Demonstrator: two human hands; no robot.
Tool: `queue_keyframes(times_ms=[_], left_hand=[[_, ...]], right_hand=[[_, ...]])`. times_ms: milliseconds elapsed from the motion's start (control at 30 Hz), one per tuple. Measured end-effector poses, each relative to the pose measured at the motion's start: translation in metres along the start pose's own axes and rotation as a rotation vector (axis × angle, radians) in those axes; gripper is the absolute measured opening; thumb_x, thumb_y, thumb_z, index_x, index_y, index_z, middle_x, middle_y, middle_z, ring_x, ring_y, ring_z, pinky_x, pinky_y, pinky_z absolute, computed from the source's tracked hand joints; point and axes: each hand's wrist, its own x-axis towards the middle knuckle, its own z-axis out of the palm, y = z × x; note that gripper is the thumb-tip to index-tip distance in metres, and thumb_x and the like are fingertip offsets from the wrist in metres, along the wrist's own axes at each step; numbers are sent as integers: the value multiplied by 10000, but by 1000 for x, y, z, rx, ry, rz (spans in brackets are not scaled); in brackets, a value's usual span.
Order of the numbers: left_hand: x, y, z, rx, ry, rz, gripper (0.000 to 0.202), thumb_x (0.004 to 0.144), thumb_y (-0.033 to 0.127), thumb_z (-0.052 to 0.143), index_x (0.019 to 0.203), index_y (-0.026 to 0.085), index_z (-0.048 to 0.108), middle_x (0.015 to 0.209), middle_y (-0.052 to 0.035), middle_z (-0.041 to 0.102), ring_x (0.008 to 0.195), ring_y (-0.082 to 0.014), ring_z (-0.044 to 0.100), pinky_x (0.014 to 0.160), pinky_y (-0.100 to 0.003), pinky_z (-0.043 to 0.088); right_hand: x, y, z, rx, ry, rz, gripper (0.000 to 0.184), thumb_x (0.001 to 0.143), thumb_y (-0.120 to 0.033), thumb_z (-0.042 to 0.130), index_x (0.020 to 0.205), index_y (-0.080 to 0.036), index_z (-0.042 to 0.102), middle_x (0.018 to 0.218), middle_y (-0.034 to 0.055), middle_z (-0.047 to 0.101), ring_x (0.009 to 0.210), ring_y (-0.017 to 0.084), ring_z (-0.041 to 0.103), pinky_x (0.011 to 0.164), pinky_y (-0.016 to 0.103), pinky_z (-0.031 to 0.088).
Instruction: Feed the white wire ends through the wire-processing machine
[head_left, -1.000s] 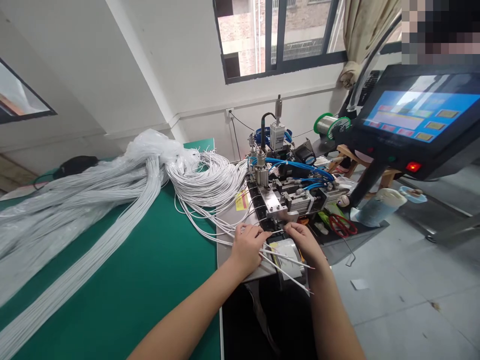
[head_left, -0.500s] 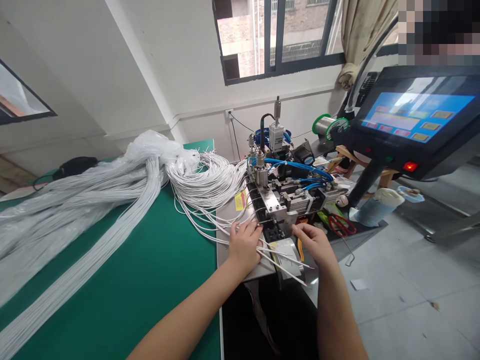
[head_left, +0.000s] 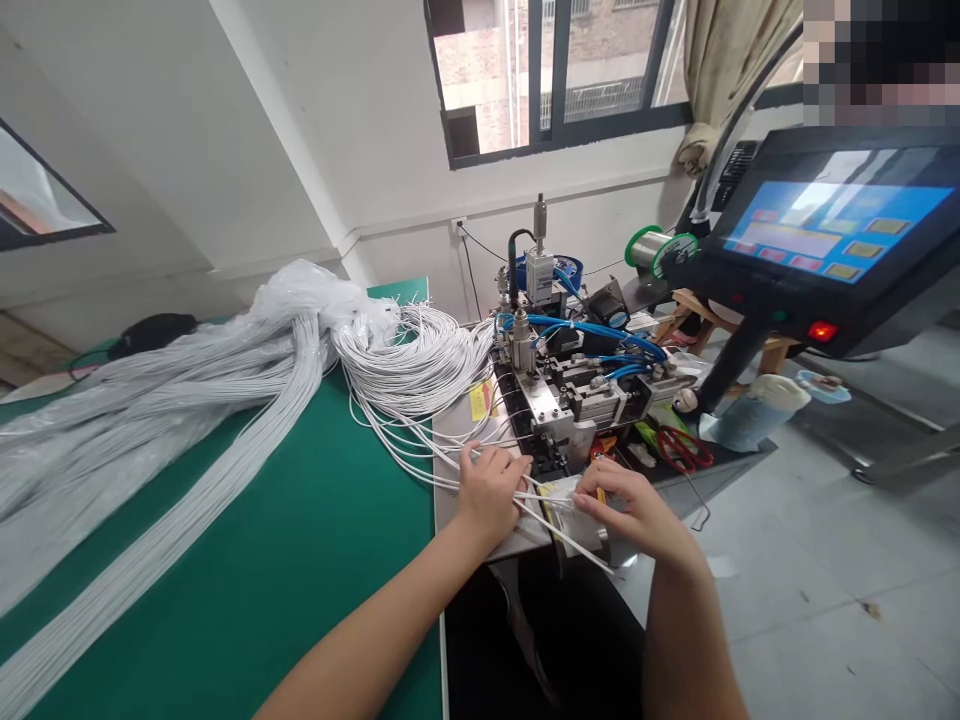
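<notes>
My left hand [head_left: 491,495] is closed over white cables [head_left: 570,542] at the near edge of the machine's metal plate. One loose cable end sticks out past it to the lower right. Just to the right, the thumb and fingers of my right hand [head_left: 634,510] pinch another white cable near its end, whose tip the fingers hide. Both hands are right in front of the small bench machine [head_left: 551,400] with its metal cylinders and blue air tubes. Beyond my left hand, the cables run back to a large looped bundle [head_left: 420,370].
Bagged cable bundles [head_left: 247,370] lie across the green table [head_left: 300,560]. A touch-screen panel [head_left: 832,240] overhangs the right side. Red-handled scissors [head_left: 682,450], a solder-like wire spool [head_left: 660,252] and a plastic bottle [head_left: 757,415] are near the machine. A person is partly visible at upper right.
My right hand has come down from beside the machine's front and now pinches a cable end that was loose. The machine's tall upright cylinder has shifted left. My left hand stays put.
</notes>
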Motion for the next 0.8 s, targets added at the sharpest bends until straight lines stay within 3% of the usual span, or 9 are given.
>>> queue_keyframes(times_ms=[167, 400, 667, 800], left_hand=[[-1, -2, 1, -92, 19, 118, 208, 901, 192, 466, 948, 238, 664, 704, 11, 634, 680, -135, 550, 865, -364, 320], [-3, -2, -2, -144, 60, 257, 220, 902, 253, 465, 954, 261, 678, 616, 30, 632, 586, -115, 536, 781, -322, 323], [-3, 1, -6, -97, 55, 269, 218, 915, 335, 491, 950, 246, 687, 612, 24, 630, 592, -113, 560, 770, -315, 341], [-1, 3, -6, -98, 29, 215, 224, 928, 288, 468, 1013, 240, 669, 723, -1, 677, 684, -137, 599, 776, -323, 348]], right_hand=[[5, 4, 3, -9, 98, 12, 210, 913, -298, 536, 751, -185, 606, 768, 30, 585, 756, 169, 539, 713, 292, 406], [6, 3, 4, 57, 90, -1, 240, 900, -326, 548, 710, -187, 592, 743, 30, 579, 726, 173, 539, 686, 290, 408], [4, 3, 2, 99, 94, 21, 247, 894, -352, 543, 719, -187, 597, 743, 49, 581, 725, 187, 529, 674, 306, 420], [3, 10, 1, 82, 125, 50, 235, 902, -358, 532, 752, -190, 597, 760, 41, 575, 728, 181, 528, 662, 293, 410]])
